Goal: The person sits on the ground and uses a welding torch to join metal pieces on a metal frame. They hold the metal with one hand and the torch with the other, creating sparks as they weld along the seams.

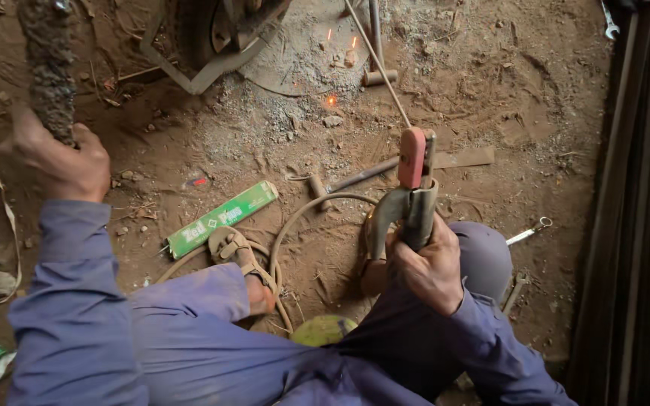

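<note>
Right hand (430,267) grips a red-tipped metal electrode holder (413,188) at centre frame (thin rod (376,56) clamped); left hand (62,162) closes around a rough crusted bar (48,68), upper left.

Left of where you gripped, a green rod carton (223,219) lay on the dirt floor (536,90), a spanner (529,232) rested just to the right, and orange sparks (332,100) glowed well beyond, near a hammer (377,45).
</note>
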